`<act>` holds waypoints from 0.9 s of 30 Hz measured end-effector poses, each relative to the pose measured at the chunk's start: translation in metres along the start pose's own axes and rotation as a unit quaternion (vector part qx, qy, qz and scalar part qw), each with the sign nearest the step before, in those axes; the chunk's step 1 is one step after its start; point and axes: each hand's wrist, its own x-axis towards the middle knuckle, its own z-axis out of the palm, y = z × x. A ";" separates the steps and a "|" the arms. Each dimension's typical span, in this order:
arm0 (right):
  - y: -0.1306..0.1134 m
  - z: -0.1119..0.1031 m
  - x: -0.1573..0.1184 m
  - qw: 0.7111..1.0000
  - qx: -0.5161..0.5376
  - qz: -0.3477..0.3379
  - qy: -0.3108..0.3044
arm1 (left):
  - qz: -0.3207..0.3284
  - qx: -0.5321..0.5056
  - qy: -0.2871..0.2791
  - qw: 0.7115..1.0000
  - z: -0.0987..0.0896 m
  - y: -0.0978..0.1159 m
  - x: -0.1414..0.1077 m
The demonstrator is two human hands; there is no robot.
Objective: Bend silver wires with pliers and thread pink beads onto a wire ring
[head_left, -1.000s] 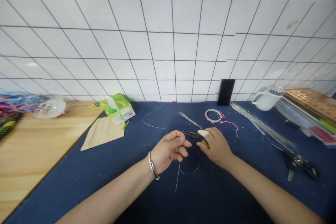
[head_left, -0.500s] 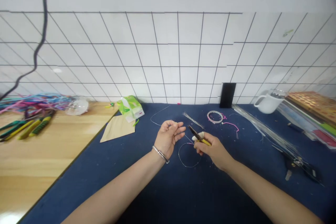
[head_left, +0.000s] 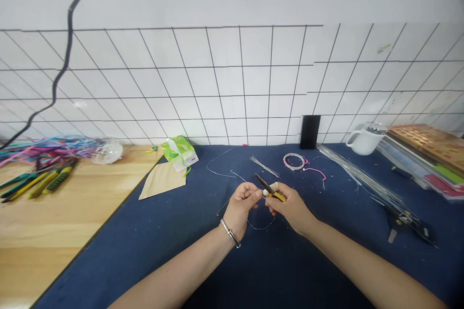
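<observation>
My right hand (head_left: 286,205) grips a pair of pliers (head_left: 268,187) with dark jaws and yellow handles, the jaws pointing up and to the left. White wraps cover some of its fingertips. Close against it, my left hand (head_left: 243,204) has thumb and fingers pinched together where a thin wire (head_left: 258,228) meets the right fingers. That wire bends in a loop below both hands. Another thin wire (head_left: 217,172) curves across the blue cloth beyond the left hand. A silver bracelet circles my left wrist.
Short wires (head_left: 264,166) and a ring with pink thread (head_left: 294,161) lie behind the hands. To the right are long wires (head_left: 362,178), a white mug (head_left: 366,141) and keys (head_left: 397,224). Left are a tissue pack (head_left: 180,153), brown paper (head_left: 162,181) and more pliers (head_left: 58,178).
My left hand has moved right and down to meet the right hand, and its fingers have closed into a pinch. The pliers stay in my right hand. The view has tilted slightly up.
</observation>
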 end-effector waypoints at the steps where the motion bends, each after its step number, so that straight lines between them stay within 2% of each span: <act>1: 0.001 0.000 0.000 1.000 -0.006 0.000 -0.002 | 0.001 0.005 -0.003 1.000 0.000 0.000 0.000; 4: 0.004 -0.003 0.003 0.999 -0.045 -0.007 -0.001 | 0.000 -0.005 -0.002 1.000 -0.005 0.005 0.004; 7: 0.008 -0.009 0.007 0.985 -0.158 -0.046 0.045 | -0.007 -0.047 0.011 0.999 -0.015 0.020 0.014; 9: 0.012 -0.014 0.011 0.954 -0.267 -0.108 0.085 | -0.011 -0.078 0.018 0.997 -0.022 0.031 0.021; 12: 0.017 -0.021 0.016 0.884 -0.395 -0.222 0.115 | -0.013 -0.112 0.026 0.993 -0.030 0.044 0.028; 15: 0.019 -0.026 0.019 0.825 -0.465 -0.299 0.120 | -0.022 -0.130 0.025 0.991 -0.033 0.048 0.029; 18: 0.020 -0.028 0.020 0.779 -0.509 -0.346 0.119 | -0.038 -0.138 0.014 0.990 -0.032 0.046 0.027; 22: 0.022 -0.030 0.019 0.740 -0.538 -0.386 0.119 | -0.059 -0.145 0.006 0.988 -0.029 0.045 0.024; 27: 0.021 -0.033 0.018 0.721 -0.555 -0.399 0.117 | -0.080 -0.148 -0.004 0.986 -0.028 0.046 0.023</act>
